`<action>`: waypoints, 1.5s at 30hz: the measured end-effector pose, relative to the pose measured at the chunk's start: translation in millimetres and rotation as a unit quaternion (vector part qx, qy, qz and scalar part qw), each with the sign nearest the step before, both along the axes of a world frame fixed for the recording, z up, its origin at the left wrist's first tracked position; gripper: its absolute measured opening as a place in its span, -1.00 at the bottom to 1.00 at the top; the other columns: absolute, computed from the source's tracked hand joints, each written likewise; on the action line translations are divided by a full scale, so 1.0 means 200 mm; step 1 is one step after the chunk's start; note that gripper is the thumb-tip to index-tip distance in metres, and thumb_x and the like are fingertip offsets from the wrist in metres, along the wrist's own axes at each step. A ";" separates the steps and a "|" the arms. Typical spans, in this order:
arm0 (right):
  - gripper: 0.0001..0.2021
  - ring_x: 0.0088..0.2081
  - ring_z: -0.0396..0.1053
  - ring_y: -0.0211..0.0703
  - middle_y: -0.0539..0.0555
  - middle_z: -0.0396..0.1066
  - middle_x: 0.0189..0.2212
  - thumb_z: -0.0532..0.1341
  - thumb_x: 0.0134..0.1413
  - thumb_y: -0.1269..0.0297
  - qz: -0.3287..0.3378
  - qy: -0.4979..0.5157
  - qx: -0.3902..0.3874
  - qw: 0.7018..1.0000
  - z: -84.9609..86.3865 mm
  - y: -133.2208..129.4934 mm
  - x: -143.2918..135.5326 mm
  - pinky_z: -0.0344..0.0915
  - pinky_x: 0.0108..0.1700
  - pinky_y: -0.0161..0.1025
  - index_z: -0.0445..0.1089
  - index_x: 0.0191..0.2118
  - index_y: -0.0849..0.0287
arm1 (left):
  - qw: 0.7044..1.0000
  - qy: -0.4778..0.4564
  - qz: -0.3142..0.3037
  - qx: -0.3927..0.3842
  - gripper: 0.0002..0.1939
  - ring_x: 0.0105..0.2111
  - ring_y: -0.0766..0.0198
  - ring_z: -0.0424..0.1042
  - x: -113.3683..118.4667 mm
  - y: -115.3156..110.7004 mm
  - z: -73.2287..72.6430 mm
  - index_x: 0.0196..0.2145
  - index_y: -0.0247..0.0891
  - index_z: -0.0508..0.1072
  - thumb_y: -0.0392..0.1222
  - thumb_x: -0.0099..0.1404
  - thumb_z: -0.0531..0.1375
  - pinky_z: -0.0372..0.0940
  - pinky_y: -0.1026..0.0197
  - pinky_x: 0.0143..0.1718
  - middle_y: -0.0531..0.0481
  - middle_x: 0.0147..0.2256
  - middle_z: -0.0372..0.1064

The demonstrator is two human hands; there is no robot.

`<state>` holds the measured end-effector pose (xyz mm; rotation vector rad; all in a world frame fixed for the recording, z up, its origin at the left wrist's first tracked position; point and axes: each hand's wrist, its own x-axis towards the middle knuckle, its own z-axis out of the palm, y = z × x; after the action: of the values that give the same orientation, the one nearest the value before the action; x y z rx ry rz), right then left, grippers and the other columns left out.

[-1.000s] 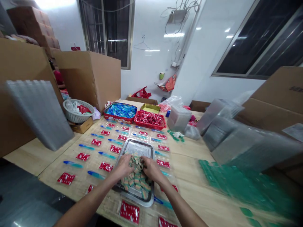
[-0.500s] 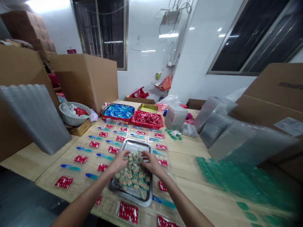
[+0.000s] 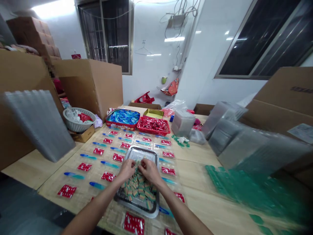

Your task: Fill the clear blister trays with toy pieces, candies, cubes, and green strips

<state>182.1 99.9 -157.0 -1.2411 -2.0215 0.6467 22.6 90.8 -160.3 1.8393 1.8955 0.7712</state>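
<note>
- Inside metal tray (image 3: 143,152): striped blocks (image 3: 140,191); left hand (image 3: 127,169), right hand (image 3: 149,171) at pile, fingers bunched, can't tell grip.
- Right: worktop (image 3: 193,169) strip, then green plastic pieces (image 3: 234,182).
- Left, to edge: pens (image 3: 96,185), red packets (image 3: 108,176).

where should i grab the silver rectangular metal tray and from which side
Probably take the silver rectangular metal tray by its rim, midway along both long sides, coming from left and right together: it lies flat, the rim runs around the small green and tan pieces, and opposed grips should keep it level.
</note>
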 end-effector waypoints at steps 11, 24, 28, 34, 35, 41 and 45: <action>-0.83 -0.44 0.26 -0.24 -0.04 0.30 -0.52 0.04 -0.22 0.53 0.025 0.069 -0.011 0.997 -0.07 -0.02 0.06 0.12 -0.36 -0.36 0.28 -0.45 0.17 | 0.998 -0.029 -0.053 0.001 -0.76 -0.48 0.36 0.28 -0.03 -0.09 0.02 -0.43 -0.29 0.39 -0.52 -0.08 0.13 0.14 0.34 -0.44 0.12 -0.50 0.28; -0.87 -0.43 0.29 -0.19 -0.03 0.33 -0.52 0.05 -0.19 0.45 -0.004 0.161 -0.030 0.986 -0.07 -0.07 0.10 0.19 -0.33 -0.29 0.30 -0.46 0.15 | 0.996 -0.030 -0.077 0.030 -0.73 -0.42 0.30 0.24 0.02 -0.14 0.03 -0.49 -0.26 0.43 -0.53 -0.13 0.09 0.10 0.27 -0.35 0.05 -0.43 0.28; -0.92 -0.41 0.29 -0.19 -0.02 0.33 -0.51 0.08 -0.17 0.41 -0.003 0.203 -0.042 0.978 -0.08 -0.08 0.11 0.21 -0.32 -0.28 0.30 -0.47 0.15 | 0.995 -0.072 -0.067 0.031 -0.76 -0.49 0.35 0.19 0.01 -0.16 0.03 -0.56 -0.25 0.35 -0.54 -0.17 0.08 0.04 0.28 -0.41 0.13 -0.53 0.20; -0.88 -0.53 0.20 -0.26 -0.08 0.25 -0.59 0.23 -0.21 0.27 0.018 0.302 -0.149 0.941 -0.10 -0.07 0.09 0.12 -0.46 -0.33 0.32 -0.48 0.17 | 0.980 -0.198 -0.010 0.015 -0.85 -0.51 0.35 0.25 -0.01 -0.16 0.03 -0.47 -0.26 0.36 -0.40 -0.08 0.14 0.12 0.29 -0.45 0.14 -0.55 0.23; -0.85 -0.54 0.20 -0.28 -0.09 0.26 -0.60 0.26 -0.26 0.25 0.024 0.334 -0.177 0.925 -0.10 -0.07 0.09 0.12 -0.47 -0.34 0.31 -0.49 0.17 | 0.974 -0.225 -0.002 0.009 -0.85 -0.51 0.34 0.27 -0.01 -0.16 0.03 -0.44 -0.27 0.37 -0.36 -0.07 0.15 0.15 0.29 -0.46 0.13 -0.54 0.25; -0.75 -0.59 0.19 -0.34 -0.11 0.28 -0.64 0.37 -0.42 0.26 0.036 0.432 -0.303 0.849 -0.04 -0.10 0.07 0.10 -0.51 -0.37 0.32 -0.52 0.19 | 0.925 -0.375 0.020 -0.051 -0.75 -0.60 0.32 0.31 0.02 -0.21 0.08 -0.41 -0.27 0.36 -0.11 -0.07 0.23 0.17 0.29 -0.58 0.11 -0.57 0.30; -0.78 -0.63 0.16 -0.38 -0.12 0.29 -0.67 0.37 -0.43 0.31 0.040 0.428 -0.343 0.835 -0.01 -0.13 0.06 0.08 -0.54 -0.39 0.35 -0.54 0.20 | 0.900 -0.429 -0.004 -0.077 -0.77 -0.55 0.36 0.34 0.03 -0.25 0.14 -0.48 -0.30 0.40 -0.21 -0.16 0.30 0.19 0.30 -0.51 0.04 -0.48 0.40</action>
<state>194.2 74.4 -158.6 -0.9318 -1.0891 1.7141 28.5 40.6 -131.7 1.1053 1.3049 1.1441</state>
